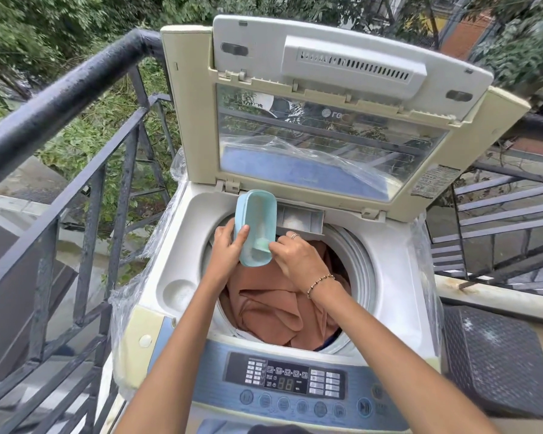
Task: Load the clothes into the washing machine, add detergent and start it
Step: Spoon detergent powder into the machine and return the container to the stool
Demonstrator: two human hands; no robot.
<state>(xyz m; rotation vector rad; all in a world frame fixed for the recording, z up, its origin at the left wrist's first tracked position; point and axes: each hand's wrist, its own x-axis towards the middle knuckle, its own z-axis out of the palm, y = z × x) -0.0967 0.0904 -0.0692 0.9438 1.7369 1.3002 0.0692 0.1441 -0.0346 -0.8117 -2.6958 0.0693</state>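
Left hand clamped round pale blue detergent tub, held over drum. Right hand pinching green scoop inside tub. Rust-brown clothes fill washing machine; lid raised.

Washer in middle, lid up at back, panel at front. Clothes in drum. Box over drum's back edge, left hand on its left, right hand at its right. Drawer just right of box. Railing left of washer, stairs right.
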